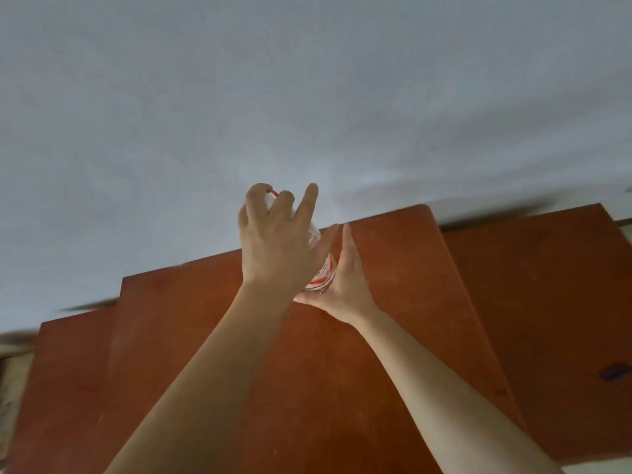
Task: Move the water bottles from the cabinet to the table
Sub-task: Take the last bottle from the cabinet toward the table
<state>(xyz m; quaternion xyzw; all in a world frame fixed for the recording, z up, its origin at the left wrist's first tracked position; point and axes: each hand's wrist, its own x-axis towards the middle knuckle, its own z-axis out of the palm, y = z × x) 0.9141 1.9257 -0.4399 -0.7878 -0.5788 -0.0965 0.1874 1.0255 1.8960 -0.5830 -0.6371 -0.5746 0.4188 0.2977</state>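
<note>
Head view: the left hand [273,241] curls its grip round the top of a clear plastic water bottle with red-and-white label [323,273], the right hand [343,278] flat-fingered against its base, held aloft before the red-brown wooden cabinet [376,371]. Mostly hidden, it is probably light, thin-walled and slick; the labelled waist seems the surest hold.

Both arms raised; left hand [273,244] curls round the water bottle [323,273]; right hand [342,282] flat against it, fingers straight

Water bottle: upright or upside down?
Upright, slightly tilted: water bottle has red cap uppermost under left hand; right hand supports the base.
</note>
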